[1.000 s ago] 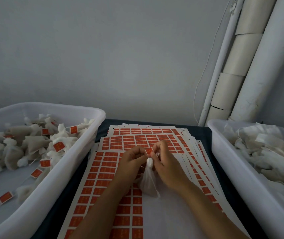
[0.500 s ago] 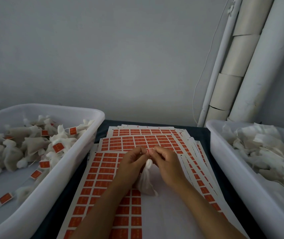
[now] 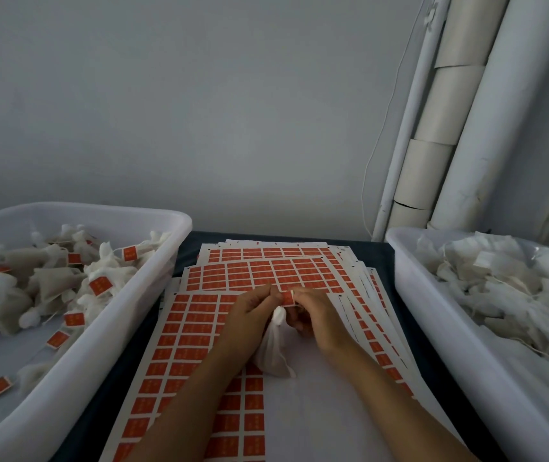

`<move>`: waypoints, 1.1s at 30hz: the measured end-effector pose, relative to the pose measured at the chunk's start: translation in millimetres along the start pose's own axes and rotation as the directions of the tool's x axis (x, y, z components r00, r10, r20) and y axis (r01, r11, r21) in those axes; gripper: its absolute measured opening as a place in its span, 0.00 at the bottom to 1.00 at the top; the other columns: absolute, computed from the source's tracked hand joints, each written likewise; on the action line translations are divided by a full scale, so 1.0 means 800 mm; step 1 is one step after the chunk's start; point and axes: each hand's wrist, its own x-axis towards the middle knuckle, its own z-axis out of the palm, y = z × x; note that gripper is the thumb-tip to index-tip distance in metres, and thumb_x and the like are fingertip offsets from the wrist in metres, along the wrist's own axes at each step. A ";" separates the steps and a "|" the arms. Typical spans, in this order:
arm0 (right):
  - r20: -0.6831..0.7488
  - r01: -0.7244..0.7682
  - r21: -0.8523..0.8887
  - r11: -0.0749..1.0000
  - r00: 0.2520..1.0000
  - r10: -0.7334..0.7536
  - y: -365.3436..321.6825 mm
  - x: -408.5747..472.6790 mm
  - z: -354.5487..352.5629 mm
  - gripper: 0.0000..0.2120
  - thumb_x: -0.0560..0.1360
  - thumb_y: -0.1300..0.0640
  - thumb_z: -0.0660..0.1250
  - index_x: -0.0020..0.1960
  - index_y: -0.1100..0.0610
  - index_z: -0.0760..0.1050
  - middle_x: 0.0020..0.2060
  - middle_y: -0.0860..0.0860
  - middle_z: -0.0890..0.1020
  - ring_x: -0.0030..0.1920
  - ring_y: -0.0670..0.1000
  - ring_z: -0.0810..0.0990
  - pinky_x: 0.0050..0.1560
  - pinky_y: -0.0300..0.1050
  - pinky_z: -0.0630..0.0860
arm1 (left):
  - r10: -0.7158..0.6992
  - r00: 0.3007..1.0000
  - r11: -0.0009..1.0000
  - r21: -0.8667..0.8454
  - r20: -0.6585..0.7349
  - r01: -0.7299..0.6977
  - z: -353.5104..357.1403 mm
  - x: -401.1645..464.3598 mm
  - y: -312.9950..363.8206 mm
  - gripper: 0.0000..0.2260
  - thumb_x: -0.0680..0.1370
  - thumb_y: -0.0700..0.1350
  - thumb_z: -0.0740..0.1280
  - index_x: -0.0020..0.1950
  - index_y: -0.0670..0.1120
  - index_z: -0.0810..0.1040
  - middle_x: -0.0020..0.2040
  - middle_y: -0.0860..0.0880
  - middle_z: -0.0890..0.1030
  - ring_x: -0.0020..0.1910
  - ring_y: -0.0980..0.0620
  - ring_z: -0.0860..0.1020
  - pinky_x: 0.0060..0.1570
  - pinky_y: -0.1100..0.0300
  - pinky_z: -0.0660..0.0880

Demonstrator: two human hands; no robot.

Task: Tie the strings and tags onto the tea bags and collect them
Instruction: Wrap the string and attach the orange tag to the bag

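Note:
A white tea bag [image 3: 271, 348] hangs between my hands over the sheets of orange tags [image 3: 259, 271]. Its gathered top sits between my palms. My left hand [image 3: 249, 315] and my right hand [image 3: 316, 315] meet fingertip to fingertip and together pinch a small orange tag [image 3: 287, 298] just above the bag. The string is too thin to make out. The white tub on the left [image 3: 153, 295] holds several finished tea bags [image 3: 49, 281] with orange tags. The white tub on the right [image 3: 410, 295] holds a heap of untagged bags [image 3: 500, 281].
The tag sheets lie fanned in a stack on a dark table [image 3: 189, 248] between the two tubs. White pipes and cardboard tubes [image 3: 450, 128] lean in the corner behind the right tub. A grey wall closes the back.
The hands have shifted slightly and now hold the orange tag in plain sight above the bag's top. The bag still hangs between them.

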 end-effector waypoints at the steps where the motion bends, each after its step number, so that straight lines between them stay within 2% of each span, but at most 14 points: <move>1: 0.005 -0.009 0.012 1.000 1.000 0.008 -0.001 -0.001 -0.002 0.15 0.81 0.58 0.53 0.38 0.53 0.70 0.24 0.41 0.77 0.26 0.36 0.75 0.29 0.26 0.69 | -0.013 1.000 1.000 -0.014 -0.015 0.012 0.000 0.000 -0.001 0.15 0.81 0.40 0.58 0.37 0.45 0.79 0.31 0.54 0.80 0.33 0.60 0.77 0.37 0.73 0.74; 3: -0.012 -0.048 0.026 0.999 0.999 0.048 -0.004 -0.001 -0.005 0.14 0.81 0.55 0.54 0.40 0.52 0.72 0.26 0.42 0.78 0.29 0.40 0.77 0.29 0.28 0.71 | -0.058 0.998 0.998 0.010 -0.039 0.059 0.000 0.000 -0.001 0.15 0.81 0.43 0.58 0.38 0.46 0.79 0.35 0.51 0.80 0.35 0.58 0.77 0.36 0.73 0.74; 5: -0.023 -0.105 0.003 0.995 0.994 0.105 -0.011 -0.004 -0.007 0.12 0.81 0.50 0.53 0.42 0.48 0.71 0.34 0.41 0.78 0.35 0.42 0.76 0.33 0.29 0.72 | -0.128 0.991 0.987 0.092 -0.034 0.131 -0.003 0.002 0.004 0.18 0.82 0.48 0.54 0.40 0.45 0.78 0.39 0.50 0.81 0.38 0.56 0.78 0.35 0.71 0.74; 8: 0.072 -0.145 -0.132 0.981 0.985 0.156 -0.018 -0.010 -0.011 0.09 0.81 0.44 0.50 0.50 0.43 0.67 0.49 0.37 0.71 0.51 0.39 0.72 0.53 0.34 0.68 | -0.189 0.982 0.979 0.078 -0.028 0.191 -0.012 0.003 0.015 0.26 0.82 0.55 0.46 0.40 0.42 0.77 0.36 0.48 0.81 0.33 0.56 0.79 0.33 0.70 0.75; 10: 0.143 -0.125 -0.241 0.962 0.976 0.162 -0.017 -0.017 -0.015 0.13 0.80 0.42 0.48 0.57 0.43 0.67 0.53 0.40 0.72 0.54 0.41 0.72 0.57 0.37 0.68 | -0.134 0.991 0.963 0.233 -0.025 0.136 -0.016 0.001 0.020 0.26 0.81 0.57 0.47 0.41 0.43 0.78 0.37 0.47 0.81 0.34 0.55 0.79 0.34 0.68 0.76; 13: 0.199 -0.086 -0.345 0.935 0.966 0.163 -0.020 -0.030 -0.019 0.15 0.78 0.41 0.51 0.57 0.47 0.69 0.50 0.39 0.74 0.50 0.40 0.73 0.53 0.33 0.69 | -0.078 0.996 0.824 0.565 0.035 0.045 -0.024 -0.005 0.025 0.22 0.80 0.58 0.48 0.55 0.47 0.76 0.48 0.47 0.82 0.43 0.53 0.80 0.47 0.59 0.78; 15: 0.209 -0.075 -0.426 0.902 0.961 0.179 -0.018 -0.037 -0.019 0.14 0.78 0.43 0.57 0.59 0.49 0.69 0.52 0.40 0.75 0.52 0.42 0.74 0.48 0.31 0.70 | -0.151 0.985 0.760 0.647 0.079 0.064 -0.031 -0.009 0.032 0.24 0.80 0.59 0.49 0.69 0.47 0.67 0.60 0.47 0.78 0.56 0.50 0.78 0.58 0.52 0.75; 16: 0.197 -0.067 -0.471 0.880 0.964 0.179 -0.016 -0.041 -0.018 0.15 0.78 0.45 0.60 0.61 0.50 0.69 0.53 0.42 0.75 0.53 0.42 0.74 0.43 0.28 0.70 | -0.188 0.976 0.767 0.637 0.110 0.076 -0.036 -0.012 0.036 0.24 0.80 0.59 0.50 0.72 0.48 0.63 0.63 0.48 0.76 0.59 0.50 0.76 0.60 0.52 0.74; 19: 0.150 -0.054 -0.540 0.840 0.976 0.159 -0.010 -0.047 -0.009 0.16 0.75 0.51 0.66 0.61 0.51 0.69 0.56 0.47 0.77 0.45 0.39 0.75 0.34 0.26 0.69 | -0.257 0.930 0.750 0.661 0.264 0.019 -0.049 -0.027 0.044 0.19 0.79 0.53 0.62 0.69 0.51 0.67 0.52 0.58 0.75 0.49 0.62 0.76 0.44 0.70 0.74; 22: 0.105 -0.078 -0.592 0.802 0.979 0.173 -0.007 -0.049 -0.001 0.13 0.70 0.50 0.72 0.50 0.47 0.69 0.45 0.45 0.77 0.38 0.40 0.73 0.33 0.28 0.67 | -0.269 0.911 0.658 0.750 0.313 -0.063 -0.049 -0.045 0.039 0.17 0.74 0.49 0.70 0.61 0.54 0.72 0.50 0.59 0.74 0.46 0.63 0.74 0.39 0.73 0.70; 24: 0.056 -0.102 -0.627 0.772 0.983 0.175 -0.007 -0.049 0.005 0.10 0.70 0.50 0.72 0.44 0.46 0.70 0.36 0.41 0.75 0.34 0.40 0.73 0.30 0.27 0.65 | -0.223 0.938 0.666 0.744 0.265 -0.052 -0.045 -0.056 0.034 0.12 0.72 0.49 0.72 0.52 0.56 0.73 0.47 0.58 0.76 0.43 0.63 0.74 0.39 0.73 0.68; 26: 0.013 -0.107 -0.616 0.781 0.989 0.146 -0.011 -0.048 0.010 0.09 0.71 0.52 0.72 0.41 0.46 0.71 0.34 0.41 0.74 0.33 0.41 0.74 0.27 0.27 0.65 | -0.159 0.969 0.700 0.714 0.190 -0.025 -0.043 -0.062 0.033 0.09 0.73 0.48 0.71 0.46 0.56 0.72 0.42 0.58 0.76 0.40 0.63 0.74 0.37 0.72 0.68; 30: -0.016 -0.089 -0.323 0.942 0.996 0.089 -0.041 -0.042 0.012 0.13 0.67 0.58 0.75 0.45 0.49 0.72 0.41 0.42 0.79 0.40 0.41 0.78 0.34 0.30 0.73 | -0.010 1.000 0.772 0.635 -0.004 0.011 -0.040 -0.061 0.050 0.06 0.74 0.46 0.70 0.48 0.51 0.76 0.44 0.54 0.80 0.41 0.61 0.77 0.39 0.70 0.74; 33: -0.060 -0.008 -0.168 0.986 0.998 -0.002 -0.081 -0.031 0.025 0.12 0.68 0.60 0.74 0.45 0.49 0.73 0.43 0.45 0.81 0.43 0.42 0.80 0.37 0.32 0.75 | 0.104 0.972 0.831 0.555 -0.211 0.032 -0.047 -0.062 0.080 0.07 0.73 0.46 0.72 0.45 0.53 0.75 0.41 0.56 0.79 0.38 0.62 0.78 0.35 0.72 0.73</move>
